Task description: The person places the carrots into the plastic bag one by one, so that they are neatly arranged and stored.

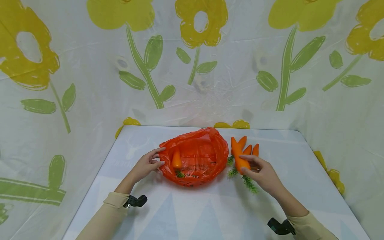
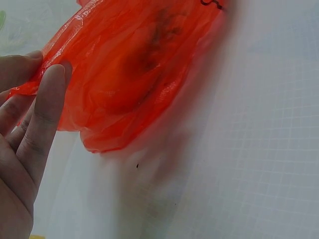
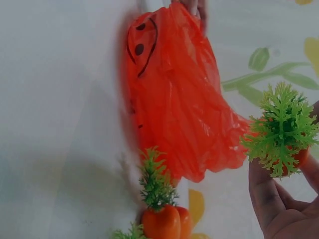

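An orange carrot with a leafy green top [image 1: 239,155] is held in the right hand [image 1: 265,172], thumb and fingers pinching it near its leafy end; it is to the right of a red plastic bag [image 1: 204,146], outside the mouth, and well apart from the left hand [image 1: 146,165], which is across the bag; that hand pinches the bag's left rim between thumb and fingers, the mouth spread wide; inside, toward the left and so nearer the left hand, lies another carrot [image 1: 177,160], its green top toward the person.

The bag bears black print, several small lines of it in the head view, too small to read; the right wrist view shows a black curved outline with dark spots on its outer side, with no legible word; no brand can be made out.

More carrots [image 1: 255,150] lie just beyond the right hand, beside the bag; all this rests on a pale desk [image 1: 192,220] patterned with light blue triangles; a beige sleeve and a black wrist device [image 1: 136,201] show on each arm; behind hangs a whitish curtain [image 1: 228,96] with yellow flowers and green leaves.
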A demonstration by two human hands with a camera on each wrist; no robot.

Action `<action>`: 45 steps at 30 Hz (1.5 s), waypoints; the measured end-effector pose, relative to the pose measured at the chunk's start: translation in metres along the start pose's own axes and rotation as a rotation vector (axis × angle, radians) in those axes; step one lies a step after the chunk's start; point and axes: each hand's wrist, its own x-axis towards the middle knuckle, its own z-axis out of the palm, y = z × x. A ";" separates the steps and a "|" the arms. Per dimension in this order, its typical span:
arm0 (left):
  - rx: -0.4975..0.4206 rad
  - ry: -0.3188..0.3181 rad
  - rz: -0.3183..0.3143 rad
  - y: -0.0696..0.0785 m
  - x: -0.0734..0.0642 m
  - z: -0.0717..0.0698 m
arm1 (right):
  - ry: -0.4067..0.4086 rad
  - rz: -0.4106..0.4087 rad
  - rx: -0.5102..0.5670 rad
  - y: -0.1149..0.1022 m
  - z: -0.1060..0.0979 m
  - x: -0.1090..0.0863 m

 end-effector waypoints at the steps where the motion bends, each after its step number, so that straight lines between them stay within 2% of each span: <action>1: 0.000 -0.003 0.000 0.000 0.000 0.000 | -0.004 -0.004 0.008 -0.001 0.000 0.000; 7: -0.004 -0.008 -0.007 -0.002 0.002 0.000 | -0.036 -0.017 0.069 -0.004 0.003 0.000; 18: -0.011 -0.011 -0.001 -0.003 0.002 0.000 | -0.044 -0.032 0.055 -0.010 0.010 0.002; 29: -0.006 -0.008 -0.009 -0.005 0.002 0.001 | -0.072 -0.057 0.095 -0.015 0.016 0.004; 34: -0.023 -0.017 0.005 -0.004 0.002 0.000 | -0.100 -0.072 0.134 -0.015 0.019 0.005; 45: -0.027 -0.018 0.002 -0.004 0.001 0.001 | -0.137 -0.058 0.132 -0.018 0.031 0.006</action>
